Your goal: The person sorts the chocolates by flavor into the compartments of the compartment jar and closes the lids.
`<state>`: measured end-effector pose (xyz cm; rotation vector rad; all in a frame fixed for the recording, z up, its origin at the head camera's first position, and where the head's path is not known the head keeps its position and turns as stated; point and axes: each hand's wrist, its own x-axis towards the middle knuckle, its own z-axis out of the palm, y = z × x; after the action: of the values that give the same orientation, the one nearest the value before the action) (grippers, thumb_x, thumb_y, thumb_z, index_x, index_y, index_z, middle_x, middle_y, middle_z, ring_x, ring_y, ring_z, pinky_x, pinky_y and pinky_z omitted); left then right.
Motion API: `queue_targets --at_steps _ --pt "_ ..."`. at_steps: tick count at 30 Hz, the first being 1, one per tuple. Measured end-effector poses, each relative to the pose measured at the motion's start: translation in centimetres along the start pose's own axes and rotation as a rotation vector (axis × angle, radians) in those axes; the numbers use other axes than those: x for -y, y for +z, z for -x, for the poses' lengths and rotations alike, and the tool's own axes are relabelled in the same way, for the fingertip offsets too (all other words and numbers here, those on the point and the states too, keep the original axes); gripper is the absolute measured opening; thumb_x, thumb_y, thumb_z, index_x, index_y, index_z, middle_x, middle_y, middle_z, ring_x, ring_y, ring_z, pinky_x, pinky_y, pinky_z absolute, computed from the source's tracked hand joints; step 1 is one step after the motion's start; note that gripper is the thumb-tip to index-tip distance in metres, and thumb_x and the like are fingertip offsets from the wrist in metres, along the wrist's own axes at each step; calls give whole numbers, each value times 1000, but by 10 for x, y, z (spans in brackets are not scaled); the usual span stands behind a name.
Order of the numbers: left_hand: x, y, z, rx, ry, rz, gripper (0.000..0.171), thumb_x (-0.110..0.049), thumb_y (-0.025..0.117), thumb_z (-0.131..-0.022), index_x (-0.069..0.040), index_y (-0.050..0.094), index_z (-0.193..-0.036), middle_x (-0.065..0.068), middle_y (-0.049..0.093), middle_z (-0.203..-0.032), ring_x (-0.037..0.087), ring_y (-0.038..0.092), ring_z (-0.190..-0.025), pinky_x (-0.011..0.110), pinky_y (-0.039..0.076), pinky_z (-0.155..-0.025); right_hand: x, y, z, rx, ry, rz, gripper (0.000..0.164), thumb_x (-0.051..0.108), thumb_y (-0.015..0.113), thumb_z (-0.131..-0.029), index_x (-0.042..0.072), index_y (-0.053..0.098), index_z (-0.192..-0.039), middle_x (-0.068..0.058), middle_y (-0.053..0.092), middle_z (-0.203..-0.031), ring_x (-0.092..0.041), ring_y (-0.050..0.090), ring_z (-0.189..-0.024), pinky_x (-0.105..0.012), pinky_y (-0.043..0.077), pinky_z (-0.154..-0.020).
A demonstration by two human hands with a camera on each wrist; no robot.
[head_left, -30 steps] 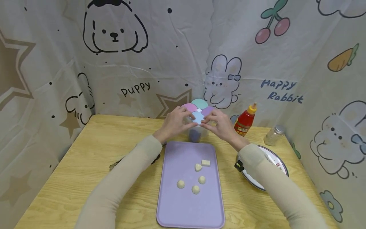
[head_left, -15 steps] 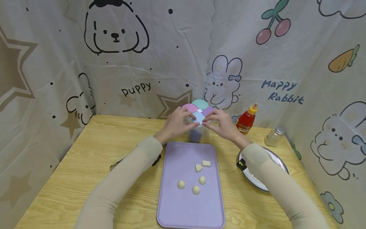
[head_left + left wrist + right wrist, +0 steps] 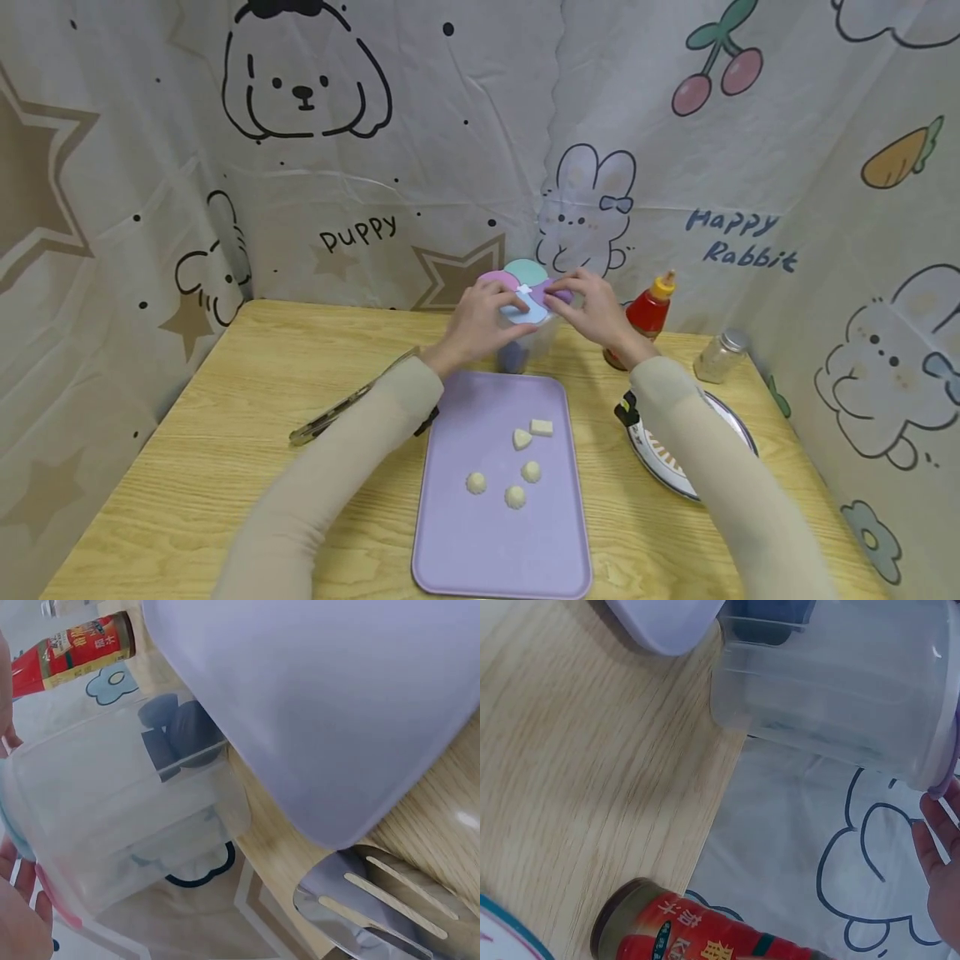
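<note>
Purple flap (image 3: 541, 292) (3 o'clock): right hand (image 3: 592, 310) pinches it; left hand (image 3: 480, 322) grips blue flap (image 3: 534, 314); uneven pull may tip container (image 3: 97, 802).

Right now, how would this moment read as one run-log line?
left hand: grips blue flap | right hand: pinches purple flap | box: upright beyond tray | tray: five pale pieces

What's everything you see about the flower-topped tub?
The tub looks like cloudy plastic, with dark bluish shapes near its bottom. Its lid has pink, green, purple and blue petals around a white middle. It stands upright, lid on, behind the tray. The left hand holds the lid's front; the right hand pinches the purple petal.
</note>
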<state>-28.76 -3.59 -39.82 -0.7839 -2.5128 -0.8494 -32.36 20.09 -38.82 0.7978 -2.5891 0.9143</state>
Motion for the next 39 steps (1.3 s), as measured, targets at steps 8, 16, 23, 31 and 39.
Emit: queue_targets --at_steps 8,16,23,31,39 --pt "-6 6 -1 -11 -33 -55 32 -44 83 -90 -17 80 -107 6 71 -120 29 59 -126 47 48 -103 -3 3 -8 60 63 10 34 30 70 -102 6 75 -126 -18 68 -133 -38 61 -127 -56 51 -108" --pt "-4 -2 -1 42 -57 -34 26 -37 83 -92 -17 81 -109 5 71 -122 27 58 -126 45 49 -101 -2 1 -3 65 63 45 32 32 69 -103 8 75 -123 -17 65 -127 -35 61 -118 -56 52 -102" --pt "-2 -12 0 87 -97 -53 22 -31 80 -92 -16 81 -110 5 72 -120 27 59 -116 44 48 -98 -1 -1 6 58 64 53 32 34 70 -102 11 76 -123 -13 64 -123 -32 59 -113 -52 51 -99" --pt "5 -19 2 121 -95 -51 24 -32 79 -94 -17 80 -112 3 72 -125 25 59 -118 42 47 -100 4 1 17 19 36 89 30 33 72 -101 11 78 -121 -12 64 -117 -30 58 -104 -43 49 -87" --pt "15 -24 5 126 -132 -22 23 -33 76 -97 -18 79 -115 2 70 -128 24 57 -123 43 47 -105 10 6 28 -42 -65 134 30 30 75 -98 9 79 -119 -13 66 -114 -30 56 -110 -46 50 -89"
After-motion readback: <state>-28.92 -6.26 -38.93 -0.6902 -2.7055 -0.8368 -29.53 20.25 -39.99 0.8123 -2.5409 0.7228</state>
